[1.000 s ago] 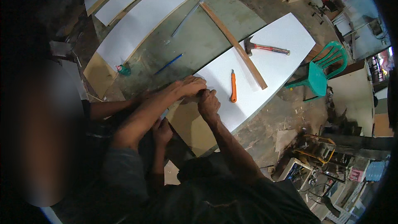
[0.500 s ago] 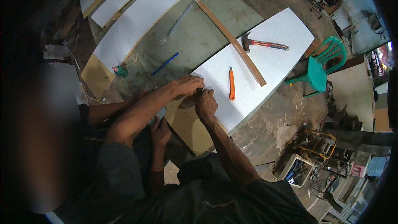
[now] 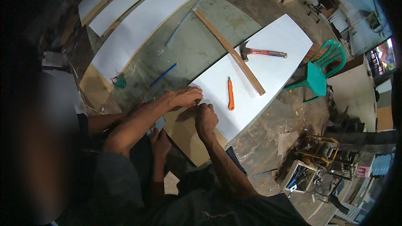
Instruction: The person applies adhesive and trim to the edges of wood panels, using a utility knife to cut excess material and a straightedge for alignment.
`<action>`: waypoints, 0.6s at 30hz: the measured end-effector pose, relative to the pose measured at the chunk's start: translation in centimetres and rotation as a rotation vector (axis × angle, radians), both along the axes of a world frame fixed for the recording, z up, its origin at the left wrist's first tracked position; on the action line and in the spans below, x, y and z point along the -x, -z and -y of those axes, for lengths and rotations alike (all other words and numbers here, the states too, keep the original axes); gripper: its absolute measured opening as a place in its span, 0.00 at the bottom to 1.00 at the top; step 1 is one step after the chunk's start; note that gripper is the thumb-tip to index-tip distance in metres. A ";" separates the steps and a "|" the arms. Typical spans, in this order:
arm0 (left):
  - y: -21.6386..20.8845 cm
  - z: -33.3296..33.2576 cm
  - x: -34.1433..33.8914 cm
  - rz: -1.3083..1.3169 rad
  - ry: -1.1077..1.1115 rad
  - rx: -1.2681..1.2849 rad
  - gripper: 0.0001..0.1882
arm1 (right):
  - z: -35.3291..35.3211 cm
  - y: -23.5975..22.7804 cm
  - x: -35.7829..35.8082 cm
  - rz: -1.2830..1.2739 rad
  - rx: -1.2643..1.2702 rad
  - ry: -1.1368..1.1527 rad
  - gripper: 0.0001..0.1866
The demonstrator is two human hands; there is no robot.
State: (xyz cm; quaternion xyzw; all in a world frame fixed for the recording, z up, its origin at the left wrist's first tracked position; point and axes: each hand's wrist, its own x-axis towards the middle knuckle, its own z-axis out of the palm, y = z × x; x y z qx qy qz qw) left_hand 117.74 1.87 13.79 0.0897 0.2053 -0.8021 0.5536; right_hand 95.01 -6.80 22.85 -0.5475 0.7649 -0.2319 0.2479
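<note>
My left hand (image 3: pixel 187 96) is closed at the edge where a white board surface (image 3: pixel 255 67) meets a bare tan strip (image 3: pixel 194 142). Close beside it, my right hand (image 3: pixel 206 120) is also closed, knuckles up. Their fingertips meet around something small and dark that I cannot make out. An orange utility knife (image 3: pixel 230 96) lies on the white surface to the right of my hands. Farther off, a long wooden strip (image 3: pixel 234 56) crosses the board, and a claw hammer (image 3: pixel 266 53) with a red and black handle rests beyond it.
A person sits close on my left, one hand (image 3: pixel 161 144) near a grey flat object (image 3: pixel 160 123). A blue pencil (image 3: pixel 163 74), a small green bottle (image 3: pixel 119 82) and curved white panels (image 3: pixel 146 21) lie on the greenish table (image 3: pixel 180 52). A green chair (image 3: pixel 317 77) stands at right.
The whole view has shifted slightly, so the board and tools appear a little lower and to the left. My hands stay together at the same edge; my right fist has turned slightly.
</note>
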 end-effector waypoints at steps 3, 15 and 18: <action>0.4 -0.5 -0.2 -0.006 -0.008 -0.018 0.16 | 1.0 0.4 -0.3 -0.032 -0.064 0.010 0.09; -0.5 -1.2 0.0 0.083 -0.029 -0.062 0.15 | 1.9 1.7 0.6 -0.046 -0.141 -0.081 0.10; 0.1 -1.1 0.0 0.212 -0.013 -0.037 0.13 | 1.3 -0.2 0.4 -0.038 -0.132 -0.118 0.11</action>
